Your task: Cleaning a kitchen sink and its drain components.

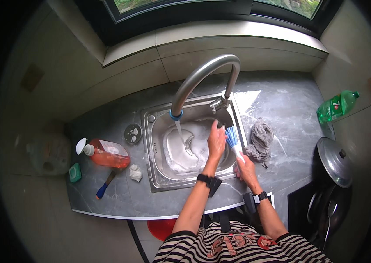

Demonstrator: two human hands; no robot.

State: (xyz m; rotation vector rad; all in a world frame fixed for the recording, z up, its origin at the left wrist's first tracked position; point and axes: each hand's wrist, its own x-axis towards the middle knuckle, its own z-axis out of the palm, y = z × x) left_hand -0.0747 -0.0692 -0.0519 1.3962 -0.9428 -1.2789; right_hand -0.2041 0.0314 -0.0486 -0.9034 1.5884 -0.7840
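My right hand point(247, 169) grips the white handle of a brush point(233, 137) over the right rim of the stainless steel sink point(149, 157). The brush's blue bristles point away from me. My left hand point(216, 141) is above the basin, beside the bristles, with its fingers extended. Whether it touches the bristles is unclear. A small dark shape behind those fingers is too hidden to name. Water point(179, 130) runs from the curved metal faucet point(201, 72) into the left part of the basin. Foamy water lies around a flat, shiny patch of the basin floor.
Left of the sink are a strainer point(132, 133), a soap pump bottle point(109, 154), a crumpled white wad point(135, 173), a blue-handled tool point(103, 189) and a green box point(75, 173). To the right are a grey cloth point(260, 139), a green 7UP bottle point(336, 107) and a pot lid point(334, 161).
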